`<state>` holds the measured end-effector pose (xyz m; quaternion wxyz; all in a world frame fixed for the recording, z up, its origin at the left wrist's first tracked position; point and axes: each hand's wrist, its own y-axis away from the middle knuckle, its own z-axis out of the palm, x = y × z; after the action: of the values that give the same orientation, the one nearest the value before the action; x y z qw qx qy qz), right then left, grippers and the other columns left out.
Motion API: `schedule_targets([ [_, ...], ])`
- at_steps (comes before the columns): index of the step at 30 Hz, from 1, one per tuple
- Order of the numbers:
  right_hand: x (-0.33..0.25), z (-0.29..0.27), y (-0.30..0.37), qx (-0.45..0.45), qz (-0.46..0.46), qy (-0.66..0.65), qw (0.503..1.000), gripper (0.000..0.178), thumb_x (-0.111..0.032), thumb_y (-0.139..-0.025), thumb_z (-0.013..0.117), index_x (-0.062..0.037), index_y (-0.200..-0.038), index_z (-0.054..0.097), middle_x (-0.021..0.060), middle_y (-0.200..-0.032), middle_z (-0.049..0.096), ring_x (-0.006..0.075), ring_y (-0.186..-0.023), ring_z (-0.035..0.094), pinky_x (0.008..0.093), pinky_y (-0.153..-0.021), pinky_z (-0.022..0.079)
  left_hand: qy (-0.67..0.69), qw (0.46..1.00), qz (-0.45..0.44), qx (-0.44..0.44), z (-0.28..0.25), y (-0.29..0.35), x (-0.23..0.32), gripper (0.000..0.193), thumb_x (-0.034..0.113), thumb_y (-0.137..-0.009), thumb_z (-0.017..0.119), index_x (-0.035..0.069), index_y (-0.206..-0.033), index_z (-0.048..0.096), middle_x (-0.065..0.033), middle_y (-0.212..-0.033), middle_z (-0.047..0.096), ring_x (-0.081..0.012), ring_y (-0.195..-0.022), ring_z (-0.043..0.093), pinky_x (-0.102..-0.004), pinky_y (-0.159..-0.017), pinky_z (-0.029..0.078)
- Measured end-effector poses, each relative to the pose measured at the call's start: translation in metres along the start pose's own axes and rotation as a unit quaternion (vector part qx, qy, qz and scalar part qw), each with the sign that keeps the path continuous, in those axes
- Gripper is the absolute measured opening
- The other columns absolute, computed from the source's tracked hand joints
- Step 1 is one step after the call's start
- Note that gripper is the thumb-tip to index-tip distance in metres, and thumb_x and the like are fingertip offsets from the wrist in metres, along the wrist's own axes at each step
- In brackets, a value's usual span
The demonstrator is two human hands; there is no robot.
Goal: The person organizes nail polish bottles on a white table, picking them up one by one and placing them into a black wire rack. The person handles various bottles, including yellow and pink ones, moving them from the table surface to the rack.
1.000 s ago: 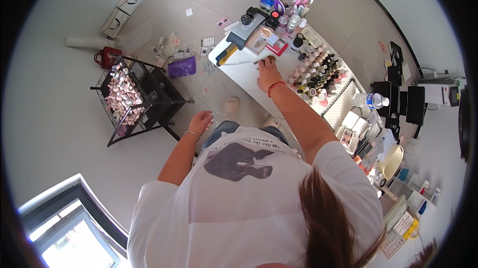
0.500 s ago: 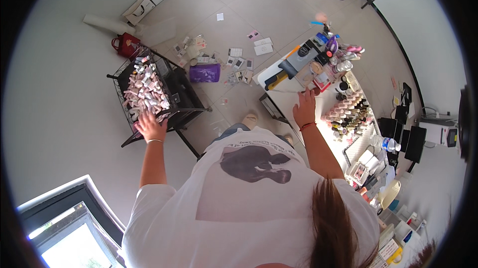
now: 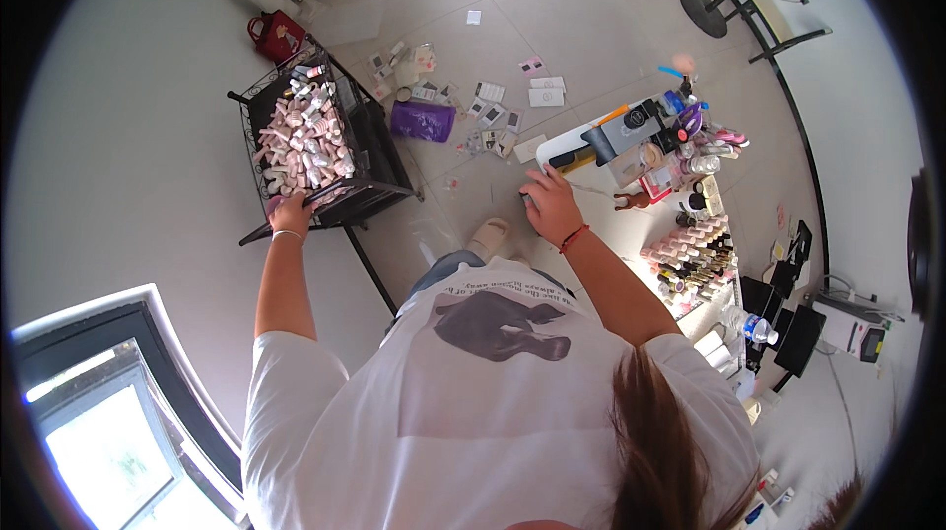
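At the left, my left hand point(image 3: 289, 213) is closed around the near rail of a black metal rack point(image 3: 379, 171). The rack's top is heaped with small pink and white nail polish bottles point(image 3: 304, 139). My right hand point(image 3: 554, 205) is at the left edge of the white table point(image 3: 598, 197), fingers apart and seemingly bent over the edge; I see nothing held in it. Beyond that hand lie a long dark and yellow item point(image 3: 579, 162) and a grey box point(image 3: 628, 141). A small brown object point(image 3: 632, 201) sits to its right.
Rows of polish bottles point(image 3: 690, 256) stand on the table's right side, with a clear water bottle point(image 3: 757, 327) nearer me. A purple pouch point(image 3: 422, 122) and scattered cards point(image 3: 490, 114) lie on the floor. A red bag point(image 3: 277, 36) is behind the rack; a round-based stand point(image 3: 704, 13) is far right.
My left hand has gone from lying spread by the bottles to gripping the rack's rail. My right hand has moved left from the tabletop to its edge. The view has shifted.
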<state>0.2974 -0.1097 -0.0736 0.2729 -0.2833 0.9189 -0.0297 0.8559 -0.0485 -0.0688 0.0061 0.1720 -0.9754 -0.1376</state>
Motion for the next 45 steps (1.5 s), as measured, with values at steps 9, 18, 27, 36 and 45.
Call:
schedule_targets([
  [9, -0.061, 0.024, -0.039, -0.146, -0.105, -0.1, 0.979, 0.038, -0.01, -0.079, 0.067, -0.0093, -0.116, 0.066, 0.0133, -0.135, 0.056, 0.0366, -0.131, 0.046, 0.0469, -0.103, 0.044, 0.013, 0.998, -0.039, 0.055, -0.003, 0.049, 0.055, 0.032, 0.043, -0.091, 0.063, 0.016, -0.109, 0.063, -0.0124, -0.104, 0.07, -0.0354, -0.104, 0.064, -0.0587, -0.087, 0.043],
  [18, -0.154, 0.067, -0.086, -0.211, -0.205, -0.009, 0.956, 0.073, -0.02, -0.084, 0.069, -0.0081, -0.149, 0.037, 0.0177, -0.158, 0.027, 0.0367, -0.142, 0.036, 0.047, -0.107, 0.042, 0.028, 0.996, -0.083, -0.004, -0.012, 0.087, 0.123, 0.036, 0.047, -0.094, 0.059, 0.017, -0.113, 0.061, -0.0094, -0.112, 0.069, -0.0316, -0.109, 0.065, -0.059, -0.092, 0.043],
  [27, -0.154, 0.066, -0.075, -0.235, -0.259, -0.015, 0.937, 0.077, -0.015, -0.081, 0.068, -0.0001, -0.149, 0.034, 0.0175, -0.157, 0.028, 0.0417, -0.139, 0.037, 0.0444, -0.112, 0.039, 0.088, 0.995, -0.045, 0.022, -0.006, 0.137, 0.144, 0.03, 0.04, -0.092, 0.063, 0.015, -0.107, 0.063, -0.013, -0.103, 0.069, -0.0349, -0.104, 0.064, -0.0569, -0.084, 0.047],
  [36, -0.158, 0.063, -0.019, -0.247, -0.334, -0.068, 0.907, 0.075, -0.01, -0.081, 0.063, 0.0059, -0.147, 0.033, 0.0193, -0.159, 0.024, 0.0365, -0.14, 0.036, 0.0383, -0.115, 0.035, 0.129, 0.987, 0.073, 0.063, 0.014, 0.189, 0.094, 0.034, 0.041, -0.084, 0.071, 0.008, -0.088, 0.063, -0.0125, -0.09, 0.069, -0.0325, -0.088, 0.066, -0.0511, -0.078, 0.048],
  [45, -0.16, 0.062, 0.024, -0.333, -0.303, -0.097, 0.888, 0.082, -0.011, -0.081, 0.063, 0.0022, -0.152, 0.025, 0.0154, -0.162, 0.019, 0.0355, -0.145, 0.029, 0.0381, -0.117, 0.033, 0.024, 0.999, -0.035, 0.031, 0.017, 0.238, 0.09, 0.048, 0.057, -0.079, 0.069, 0.011, -0.09, 0.064, -0.0072, -0.097, 0.069, -0.0294, -0.1, 0.063, -0.049, -0.088, 0.043],
])
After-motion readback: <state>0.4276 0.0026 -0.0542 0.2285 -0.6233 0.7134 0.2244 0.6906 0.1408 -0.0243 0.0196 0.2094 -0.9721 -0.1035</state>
